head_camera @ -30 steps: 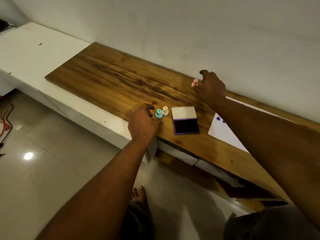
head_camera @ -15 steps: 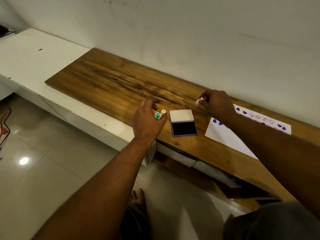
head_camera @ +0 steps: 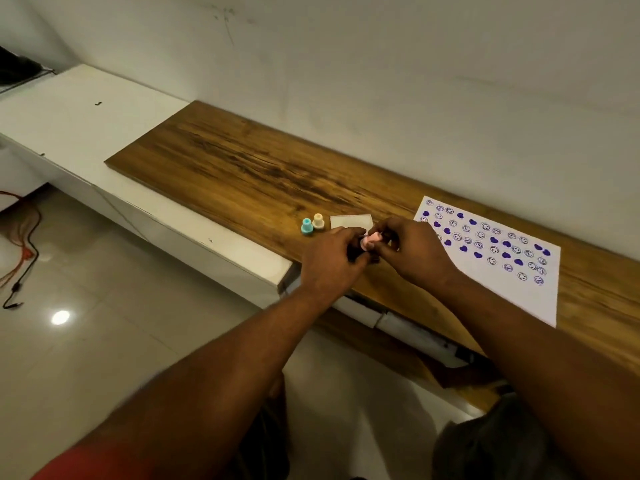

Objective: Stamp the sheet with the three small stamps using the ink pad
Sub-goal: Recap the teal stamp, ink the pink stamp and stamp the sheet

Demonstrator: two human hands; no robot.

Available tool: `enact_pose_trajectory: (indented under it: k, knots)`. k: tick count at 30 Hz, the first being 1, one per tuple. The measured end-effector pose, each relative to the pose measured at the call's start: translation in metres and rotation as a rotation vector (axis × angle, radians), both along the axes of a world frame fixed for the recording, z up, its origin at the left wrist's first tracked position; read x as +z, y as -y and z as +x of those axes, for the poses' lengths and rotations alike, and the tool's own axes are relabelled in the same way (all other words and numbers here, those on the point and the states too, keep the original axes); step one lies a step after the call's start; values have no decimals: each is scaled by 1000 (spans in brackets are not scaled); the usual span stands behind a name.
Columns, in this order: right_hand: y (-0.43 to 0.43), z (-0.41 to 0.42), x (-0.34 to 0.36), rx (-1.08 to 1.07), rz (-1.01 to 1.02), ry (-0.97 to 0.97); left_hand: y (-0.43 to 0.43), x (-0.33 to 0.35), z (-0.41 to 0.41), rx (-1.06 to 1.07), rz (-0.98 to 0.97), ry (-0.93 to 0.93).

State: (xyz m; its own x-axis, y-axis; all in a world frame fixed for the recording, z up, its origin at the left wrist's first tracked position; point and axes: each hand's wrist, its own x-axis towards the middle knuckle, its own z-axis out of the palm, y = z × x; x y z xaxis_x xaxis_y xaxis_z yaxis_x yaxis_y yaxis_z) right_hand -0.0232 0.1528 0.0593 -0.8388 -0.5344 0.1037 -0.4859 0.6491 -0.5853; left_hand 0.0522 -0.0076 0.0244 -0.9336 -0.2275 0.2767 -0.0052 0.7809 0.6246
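Observation:
A small pink stamp (head_camera: 370, 241) is held between the fingertips of both hands above the ink pad. My left hand (head_camera: 332, 259) pinches its left end and my right hand (head_camera: 412, 252) its right end. The open ink pad (head_camera: 350, 221) lies on the wooden board (head_camera: 242, 168); only its pale lid shows, the dark pad is hidden under my hands. A teal stamp (head_camera: 307, 226) and a cream stamp (head_camera: 318, 221) stand upright just left of the pad. The white sheet (head_camera: 498, 268), covered with several purple hearts and smiley prints, lies to the right.
The board rests on a white counter (head_camera: 69, 123) against a pale wall. A drawer front (head_camera: 398, 323) sits below the board's near edge. Cables (head_camera: 24, 258) lie on the tiled floor at the left. My knees and a foot show at the bottom.
My right hand brought the pink stamp from the back of the board to above the ink pad. My left hand left the teal stamp and joined it. The view shifted right, showing the whole sheet.

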Motion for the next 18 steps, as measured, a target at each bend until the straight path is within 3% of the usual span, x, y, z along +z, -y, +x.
enact_pose_trajectory:
  k: [8,18]
  knots:
    - [13,-10,-16,10,-21,15,16,-17,-6,85,62,45]
    - [32,-10,-22,216,-42,6,47,-33,0,87,144,149]
